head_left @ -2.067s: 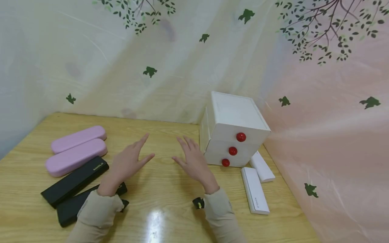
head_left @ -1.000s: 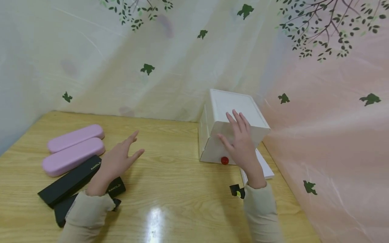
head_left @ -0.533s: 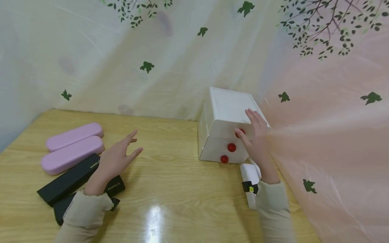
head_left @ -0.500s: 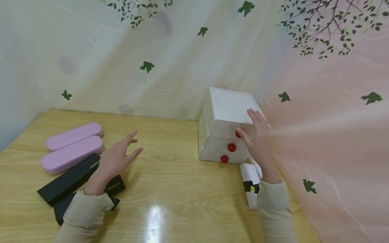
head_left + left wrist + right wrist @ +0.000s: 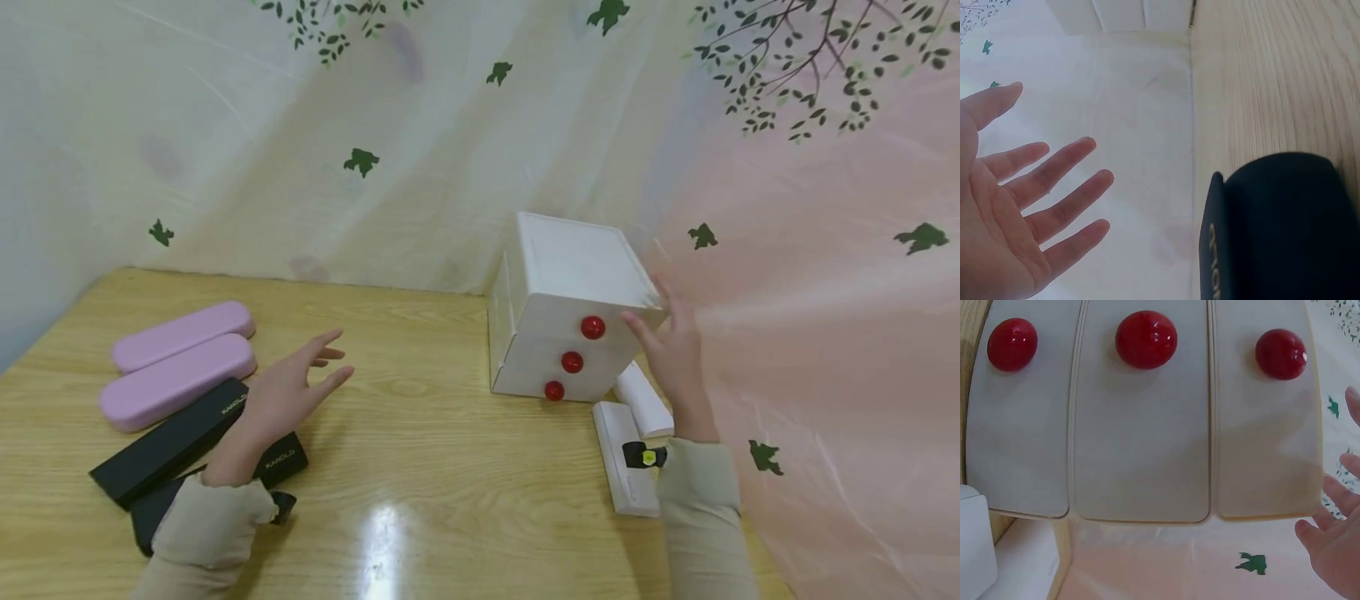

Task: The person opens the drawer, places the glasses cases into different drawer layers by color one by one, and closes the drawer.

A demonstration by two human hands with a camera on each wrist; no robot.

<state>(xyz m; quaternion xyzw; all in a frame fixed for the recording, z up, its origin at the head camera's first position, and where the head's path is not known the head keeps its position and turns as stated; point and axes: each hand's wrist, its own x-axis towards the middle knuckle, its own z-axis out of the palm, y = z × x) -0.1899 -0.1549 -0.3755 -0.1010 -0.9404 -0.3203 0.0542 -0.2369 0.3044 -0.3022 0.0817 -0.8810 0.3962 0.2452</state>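
A white drawer cabinet (image 5: 577, 267) with three red knobs (image 5: 572, 362) stands at the back right, its drawers closed. My right hand (image 5: 675, 367) is at the cabinet's front right top corner, fingers extended and thumb in front of the face; whether it touches is unclear. In the right wrist view, the cabinet's drawer fronts (image 5: 1141, 444) fill the middle and the right hand (image 5: 1341, 537) shows at the right edge. My left hand (image 5: 281, 400) hovers over the black cases (image 5: 176, 446) with spread fingers, holding nothing. The left wrist view shows its palm (image 5: 997, 244) and a black case (image 5: 1285, 231).
Two pink oblong cases (image 5: 180, 379) lie at the left of the wooden table (image 5: 420, 467). Two white boxes (image 5: 622, 475) lie beside the cabinet, partly behind the right wrist strap. A leaf-patterned curtain (image 5: 420, 208) closes off the back and right sides.
My right hand has moved right, from the table's middle across the cabinet's front to its right corner. The left hand shifted slightly left, then stayed nearly still. The cabinet has not moved.
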